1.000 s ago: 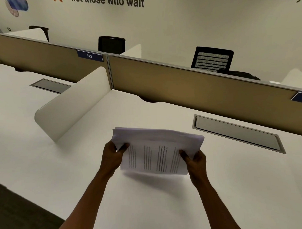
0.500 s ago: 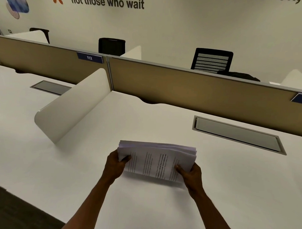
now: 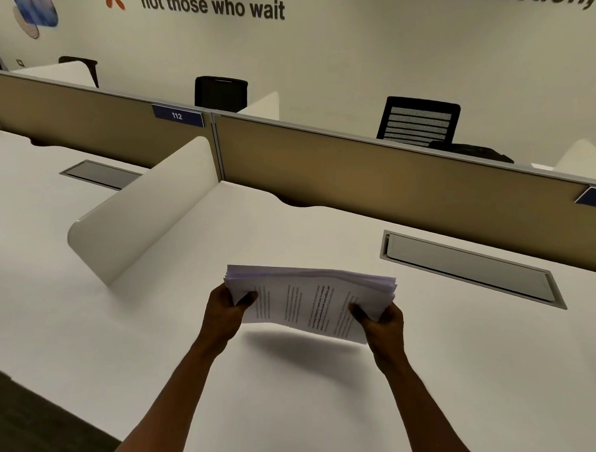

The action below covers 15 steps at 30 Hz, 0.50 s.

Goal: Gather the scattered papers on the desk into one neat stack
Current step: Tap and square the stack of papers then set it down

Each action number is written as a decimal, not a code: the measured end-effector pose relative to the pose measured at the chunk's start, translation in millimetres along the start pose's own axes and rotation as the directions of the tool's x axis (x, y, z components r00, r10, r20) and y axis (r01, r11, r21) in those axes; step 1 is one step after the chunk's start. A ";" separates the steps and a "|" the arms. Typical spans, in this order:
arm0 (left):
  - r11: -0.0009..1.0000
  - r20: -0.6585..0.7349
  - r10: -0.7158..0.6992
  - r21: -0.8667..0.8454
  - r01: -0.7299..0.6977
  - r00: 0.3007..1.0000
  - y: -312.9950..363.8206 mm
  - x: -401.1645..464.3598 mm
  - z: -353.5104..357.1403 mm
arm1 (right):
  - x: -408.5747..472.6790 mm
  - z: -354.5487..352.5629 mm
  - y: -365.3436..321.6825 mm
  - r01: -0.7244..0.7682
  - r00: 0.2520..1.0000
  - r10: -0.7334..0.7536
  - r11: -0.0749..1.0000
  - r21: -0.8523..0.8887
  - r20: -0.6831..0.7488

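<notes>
Both hands, left (image 3: 226, 313) & right (image 3: 382, 325), clamp the paper stack (image 3: 309, 299) by its ends, raised off table (image 3: 117, 338) near white divider (image 3: 138, 213). Step: squaring edges; next, prob. tap level, lay flat.

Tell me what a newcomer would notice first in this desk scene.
First, the stack of papers held above the white desk at centre, the left hand and right hand gripping its two ends, a shadow beneath it. Next, the tan partition across the back of the desk, with a blue 112 tag. Then the black wall lettering at the top, reading "not those who wait".
</notes>
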State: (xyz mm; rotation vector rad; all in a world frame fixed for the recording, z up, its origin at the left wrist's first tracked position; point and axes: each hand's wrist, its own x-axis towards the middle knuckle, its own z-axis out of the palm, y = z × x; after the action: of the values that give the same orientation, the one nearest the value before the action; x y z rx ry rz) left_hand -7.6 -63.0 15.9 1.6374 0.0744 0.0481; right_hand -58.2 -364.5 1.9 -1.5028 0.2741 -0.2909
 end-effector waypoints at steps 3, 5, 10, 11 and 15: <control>0.999 0.037 -0.035 -0.003 0.036 0.999 -11.0 -1.7 -1.3 | -4.0 0.0 10.2 -0.048 0.999 0.048 0.999 -0.019 0.002; 0.999 0.049 -0.045 -0.003 0.045 0.998 -16.2 -2.7 -2.7 | -6.5 -1.3 14.7 -0.069 0.998 0.069 0.997 -0.023 -0.007; 0.998 0.100 -0.061 0.039 0.057 0.993 -26.2 -4.6 -4.8 | -9.8 -4.6 22.6 -0.065 0.998 0.066 0.996 -0.059 0.006; 0.996 0.101 -0.071 0.062 0.065 0.992 -29.2 -5.3 -4.6 | -10.2 -5.3 25.6 -0.071 0.997 0.072 0.996 -0.061 0.005; 0.992 0.071 -0.097 0.088 0.090 0.993 -33.6 -4.3 -4.6 | -8.4 -6.6 28.6 -0.086 0.996 0.086 0.995 -0.047 0.011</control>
State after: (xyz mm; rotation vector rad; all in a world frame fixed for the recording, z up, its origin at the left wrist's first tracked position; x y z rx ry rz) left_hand -12.9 -56.5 -17.3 1.7162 0.0965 -0.0896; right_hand -67.8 -366.3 -27.0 -1.5335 0.3361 -0.2072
